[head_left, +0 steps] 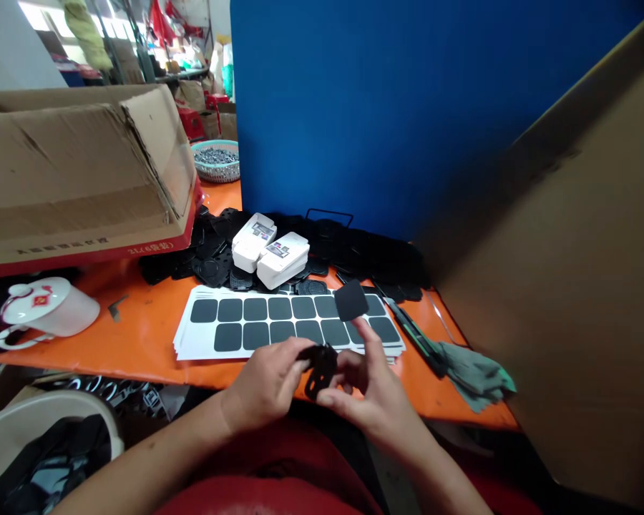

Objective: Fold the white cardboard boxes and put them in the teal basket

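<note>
My left hand (265, 383) pinches a small black plastic part (322, 368) with slots in it, above the table's front edge. My right hand (373, 390) is close against its other side, thumb near the part's lower end and other fingers curled. A black rounded-square sticker (351, 300) clings to the tip of my raised right index finger. Behind both hands lies a stack of white sticker sheets (198, 347) with two rows of black squares. The lower row has a bare white spot at its left end. Whether my right thumb touches the part is hard to see.
Two stacks of white cards (284, 261) rest by a heap of black parts (376, 265). A cutter knife (416, 336) and grey-green glove (475, 375) lie right. A lidded white mug (59, 307) and cardboard box (86, 164) stand left. A blue panel (354, 107) rises behind.
</note>
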The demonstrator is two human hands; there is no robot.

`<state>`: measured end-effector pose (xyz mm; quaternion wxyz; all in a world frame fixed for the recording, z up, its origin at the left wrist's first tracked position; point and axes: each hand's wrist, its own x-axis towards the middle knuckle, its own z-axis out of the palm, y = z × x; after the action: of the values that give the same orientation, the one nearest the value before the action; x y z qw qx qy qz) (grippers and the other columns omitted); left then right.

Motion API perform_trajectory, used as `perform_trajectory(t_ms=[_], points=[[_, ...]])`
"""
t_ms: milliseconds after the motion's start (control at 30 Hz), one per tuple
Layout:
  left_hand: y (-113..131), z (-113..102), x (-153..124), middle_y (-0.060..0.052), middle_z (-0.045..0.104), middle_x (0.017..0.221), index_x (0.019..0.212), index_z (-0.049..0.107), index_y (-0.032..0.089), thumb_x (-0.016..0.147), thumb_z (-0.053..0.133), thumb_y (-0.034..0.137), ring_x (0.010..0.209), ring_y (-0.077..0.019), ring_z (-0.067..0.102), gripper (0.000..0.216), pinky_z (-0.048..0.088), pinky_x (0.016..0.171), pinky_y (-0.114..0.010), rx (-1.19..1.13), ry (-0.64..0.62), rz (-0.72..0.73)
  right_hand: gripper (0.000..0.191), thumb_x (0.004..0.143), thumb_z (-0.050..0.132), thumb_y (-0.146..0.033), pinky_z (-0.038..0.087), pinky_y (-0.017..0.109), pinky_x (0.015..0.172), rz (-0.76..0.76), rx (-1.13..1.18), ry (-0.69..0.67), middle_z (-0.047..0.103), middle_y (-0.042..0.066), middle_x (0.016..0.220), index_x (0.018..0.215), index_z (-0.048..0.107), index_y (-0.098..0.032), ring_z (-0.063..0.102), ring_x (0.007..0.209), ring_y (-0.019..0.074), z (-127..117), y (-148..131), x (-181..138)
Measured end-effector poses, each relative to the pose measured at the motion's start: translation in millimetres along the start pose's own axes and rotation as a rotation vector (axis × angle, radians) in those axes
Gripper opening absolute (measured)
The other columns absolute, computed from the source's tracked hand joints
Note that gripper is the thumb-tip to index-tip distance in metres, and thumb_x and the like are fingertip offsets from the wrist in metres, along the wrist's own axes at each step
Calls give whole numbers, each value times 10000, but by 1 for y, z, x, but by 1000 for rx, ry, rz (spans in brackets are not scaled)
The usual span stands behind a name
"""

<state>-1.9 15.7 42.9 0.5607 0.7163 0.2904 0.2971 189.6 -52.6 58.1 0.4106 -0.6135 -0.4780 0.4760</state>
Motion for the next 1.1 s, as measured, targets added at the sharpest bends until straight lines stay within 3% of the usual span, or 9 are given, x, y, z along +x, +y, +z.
perform_trajectory(t_ms=[100,200,367,567,733,900,1000,1100], points=[[-4,10,4,-86,704,882,1092,615,152,866,606,388,687,-190,674,326,534,623,-290,-540,48,-362,857,834,687,-404,527,403,782,-99,60,-30,647,38,976,1452,99,-320,654,828,206,-7,9,7],[-10,13,4,-56,699,752,1040,613,141,745,746,390,521,-163,649,409,506,501,-248,-913,34,-527,849,836,696,-395,471,470,939,-223,71,-128,607,87,1218,1443,104,-372,617,1058,241,-11,16,10],[-15,17,1,-34,687,691,952,645,135,686,805,294,523,-168,660,348,544,501,-256,-1022,-7,-567,875,822,721,-380,458,489,993,-243,204,-247,522,114,1369,1432,94,-409,531,1243,263,5,25,11],[-22,15,0,-39,675,715,886,625,131,706,799,306,513,-148,635,305,545,436,-243,-997,-77,-602,938,712,823,-407,487,432,943,-228,319,-266,547,70,1235,1409,196,-424,577,1151,247,16,32,14],[-28,15,-2,-58,669,780,995,621,127,721,787,306,522,-147,633,367,530,408,-226,-1007,-151,-594,982,716,811,-409,478,416,926,-264,278,-304,515,61,1168,1441,148,-401,556,1128,248,17,30,13],[-22,30,-7,-56,669,814,1044,632,140,701,809,298,521,-131,620,417,518,430,-212,-1141,-134,-558,864,749,722,-302,506,390,882,-285,175,-96,523,47,1069,1402,159,-359,611,994,224,35,20,6],[-18,39,-8,-64,676,841,993,669,130,746,779,325,610,-132,642,333,529,518,-195,-1266,-64,-527,862,723,727,-397,486,467,952,-157,313,33,565,57,1064,1370,160,-349,628,1038,269,47,9,0],[-19,40,-7,-62,673,793,990,687,118,729,793,324,605,-134,641,349,525,528,-191,-1273,-124,-492,897,664,760,-488,526,457,892,-74,531,86,579,52,1036,1347,195,-352,645,1011,288,51,-1,-4]])
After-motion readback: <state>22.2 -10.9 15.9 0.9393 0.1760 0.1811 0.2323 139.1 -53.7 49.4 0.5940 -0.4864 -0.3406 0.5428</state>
